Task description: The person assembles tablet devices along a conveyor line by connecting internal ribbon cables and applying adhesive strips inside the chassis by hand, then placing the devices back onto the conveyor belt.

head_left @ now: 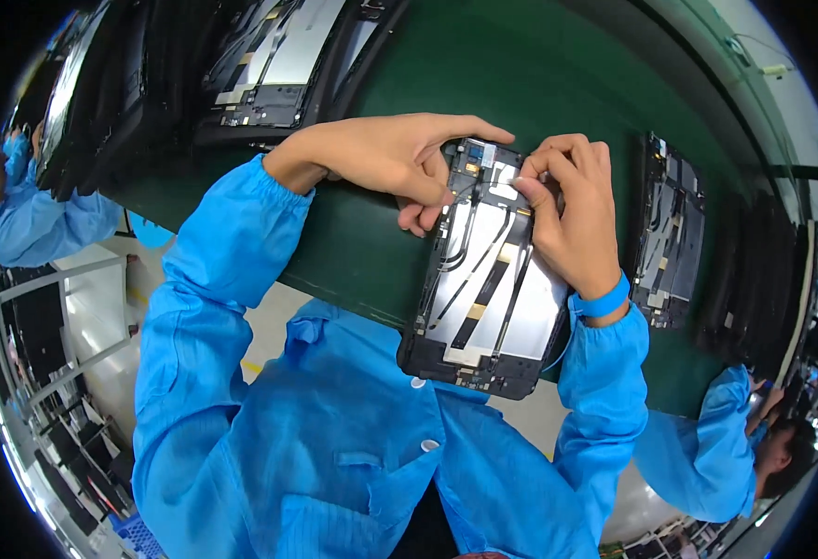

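Note:
An opened tablet [497,279] lies tilted in front of me, its silver inner plate, black ribbon cables and small circuit parts facing up. My left hand [385,163] is closed at its upper left corner. One finger stretches along the top edge, the thumb tip presses the left side, and other fingers curl beside it. Over the upper right part, my right hand [567,205] is closed in a pinch. A thin dark wire [488,184] seems to run between the two thumb tips. What sits inside the right pinch is hidden by the fingers.
Similar opened devices [274,65] stand in black holders at the upper left. Another open unit [672,233] lies right on the green table [521,65], beside a dark stack [754,279]. Co-workers in blue sleeves [54,219] sit at both sides. A blue wristband [603,300] circles my right wrist.

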A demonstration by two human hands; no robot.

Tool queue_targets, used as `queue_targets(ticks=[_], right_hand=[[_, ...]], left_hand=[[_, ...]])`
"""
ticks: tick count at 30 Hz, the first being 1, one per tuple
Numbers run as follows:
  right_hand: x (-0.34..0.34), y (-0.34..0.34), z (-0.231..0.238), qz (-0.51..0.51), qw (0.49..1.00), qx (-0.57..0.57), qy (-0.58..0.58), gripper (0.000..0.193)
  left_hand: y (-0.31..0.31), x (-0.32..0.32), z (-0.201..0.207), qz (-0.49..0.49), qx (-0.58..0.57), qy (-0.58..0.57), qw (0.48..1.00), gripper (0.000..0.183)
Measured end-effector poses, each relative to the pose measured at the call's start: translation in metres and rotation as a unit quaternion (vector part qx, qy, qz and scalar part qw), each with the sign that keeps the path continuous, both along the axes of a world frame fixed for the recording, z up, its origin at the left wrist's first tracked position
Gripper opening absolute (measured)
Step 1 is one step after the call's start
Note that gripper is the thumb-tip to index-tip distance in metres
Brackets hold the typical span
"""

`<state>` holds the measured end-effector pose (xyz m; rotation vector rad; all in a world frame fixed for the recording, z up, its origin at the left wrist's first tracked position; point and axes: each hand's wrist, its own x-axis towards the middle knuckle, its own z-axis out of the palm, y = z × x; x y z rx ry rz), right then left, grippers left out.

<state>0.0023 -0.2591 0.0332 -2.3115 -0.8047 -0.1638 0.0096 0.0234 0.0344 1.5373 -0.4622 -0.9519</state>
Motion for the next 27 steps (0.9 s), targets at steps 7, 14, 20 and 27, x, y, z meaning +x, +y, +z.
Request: queue_targets(ticks=[7,14,20,27], right_hand=[[0.002,0.01,-0.004,-0.005,0.996,-0.016,-0.087,0.014],[0.002,0.007,0.003,0.04,0.999,0.006,-0.014,0.015],[0.004,0.012,-0.002,0.043,0.998,-0.026,-0.026,0.016],[0.005,0.016,-0.003,0.016,0.998,-0.025,-0.051,0.018]], left_hand=[[0.003,0.0,0.002,-0.002,0.001,0.02,1.0,0.103],[0.001,-0.001,-0.004,-0.003,-0.009,0.03,1.0,0.105],[0.0,-0.005,0.001,-0.002,0.012,0.016,1.0,0.105],[0.004,-0.007,0.001,0.011,-0.007,0.057,0.998,0.104]])
